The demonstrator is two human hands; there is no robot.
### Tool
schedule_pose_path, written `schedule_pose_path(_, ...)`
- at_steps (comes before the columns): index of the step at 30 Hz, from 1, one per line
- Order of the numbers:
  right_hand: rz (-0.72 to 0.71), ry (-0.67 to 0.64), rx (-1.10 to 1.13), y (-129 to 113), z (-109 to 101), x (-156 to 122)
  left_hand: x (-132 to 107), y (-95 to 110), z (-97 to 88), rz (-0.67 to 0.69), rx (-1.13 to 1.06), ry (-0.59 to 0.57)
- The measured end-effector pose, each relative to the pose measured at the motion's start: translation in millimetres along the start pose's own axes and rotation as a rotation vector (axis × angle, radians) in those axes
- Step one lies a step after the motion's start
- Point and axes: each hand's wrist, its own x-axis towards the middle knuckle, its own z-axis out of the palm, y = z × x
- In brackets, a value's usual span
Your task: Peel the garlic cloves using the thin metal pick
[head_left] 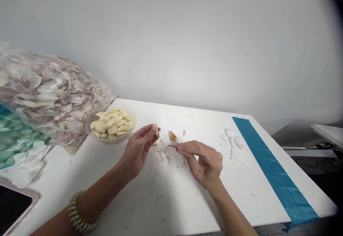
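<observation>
Between the thumb and fingers of my left hand (pixel 139 152) is a pale garlic clove (pixel 155 129), held upright above the table. My right hand (pixel 205 162) grips a slim metal tool (pixel 199 155) like a pen; its tip points left toward the clove, apart from it. Whether it is a small knife or tweezers I cannot tell. Just beyond the tool lies a brown-skinned garlic piece (pixel 172 136). Thin skin scraps (pixel 160 155) are scattered under both hands. Left of my left hand, a clear round bowl (pixel 107 140) holds several peeled cloves (pixel 112 124).
A big clear bag of garlic skins (pixel 53 89) leans at the left, beside a green bag (pixel 20 136) and crumpled white tissue (pixel 26 164). A dark-screened device (pixel 12 205) lies at the lower left. Blue tape (pixel 268 164) crosses the white table (pixel 195 207) at the right.
</observation>
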Motion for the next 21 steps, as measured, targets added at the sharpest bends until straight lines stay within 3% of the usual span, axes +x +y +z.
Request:
schedule_pose_path(9, -0.008, 0.125, -0.090, 5.8, 2.0, -0.6, -3.7, -0.7, 1.6, -0.020, 0.050, -0.063)
schedule_pose_path(14, 0.053, 0.158, -0.143, 5.7, 1.0, -1.1, -7.4, 0.5, 3.8, -0.016, 0.111, -0.061)
schedule_pose_path(21, 0.152, 0.173, -0.046, 3.4, 5.2, -3.5, -11.2, -1.9, 3.3, 0.044, 0.240, -0.152)
